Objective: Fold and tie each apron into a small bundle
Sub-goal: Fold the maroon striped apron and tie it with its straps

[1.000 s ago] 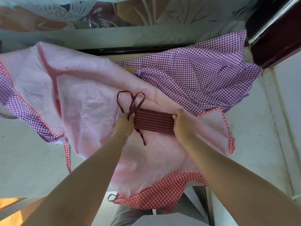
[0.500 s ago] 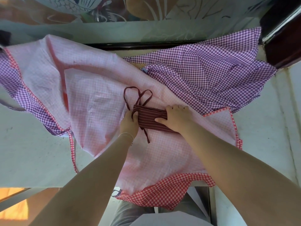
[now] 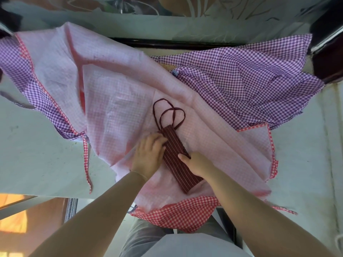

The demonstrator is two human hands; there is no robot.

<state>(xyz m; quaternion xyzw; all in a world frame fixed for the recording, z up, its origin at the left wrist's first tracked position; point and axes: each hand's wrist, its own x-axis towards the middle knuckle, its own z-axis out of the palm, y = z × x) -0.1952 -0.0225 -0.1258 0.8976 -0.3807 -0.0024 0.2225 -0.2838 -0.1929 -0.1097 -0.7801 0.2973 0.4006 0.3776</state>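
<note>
A dark red striped apron (image 3: 176,160), folded into a narrow strip, lies diagonally on the pink checked apron (image 3: 115,108). Its two strap loops (image 3: 168,115) curl out from the far end. My left hand (image 3: 148,156) rests against the strip's left edge near the far end, fingers on the cloth. My right hand (image 3: 196,162) holds the strip's right edge near the middle, thumb on top and fingers hidden under it.
A purple checked apron (image 3: 246,86) lies crumpled at the back right, partly under the pink one. Another purple checked piece (image 3: 20,71) hangs at the left. The pink apron's red checked hem (image 3: 178,214) drapes over the pale table's (image 3: 37,154) near edge.
The striped strip has turned from lying crosswise to lying diagonally, its near end now pointing at me. My right hand moved from its right end onto its side edge.
</note>
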